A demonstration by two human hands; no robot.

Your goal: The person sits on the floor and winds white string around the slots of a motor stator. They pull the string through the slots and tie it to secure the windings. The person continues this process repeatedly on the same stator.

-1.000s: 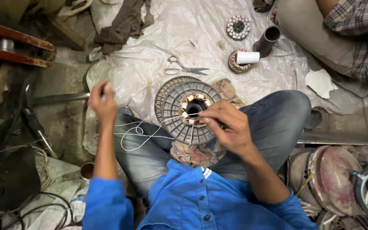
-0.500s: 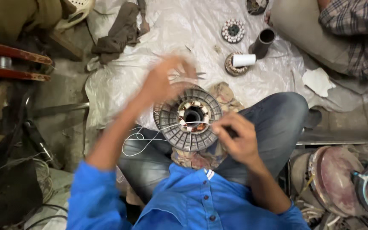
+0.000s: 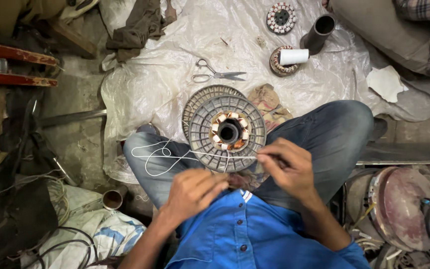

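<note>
Motor stator, a round grey slotted disc with copper-wound coils around its dark centre hole, sits in the lap of the person in the blue shirt, propped across the jeans above the plastic sheet spread on the floor. Half a second ago the left hand was raised high over the disc with its fingers fanned out; now the left hand has dropped below the disc's near rim, fingers pressed together and curled, apparently closed around the white cord, though the pinch itself is hidden by the knuckles. That drop looks like 1 pull of the cord drawn through and taken in tight, so the lacing seems mid-stitch. The right hand has barely shifted: it sits just beside the disc's lower right edge, thumb and forefinger pinching the cord where it leaves the rim. Between the 2 hands the cord runs taut along the disc's lower edge, with slack loops lying on the left knee. Farther off on the sheet lie scissors, a white spool and a smaller stator.
</note>
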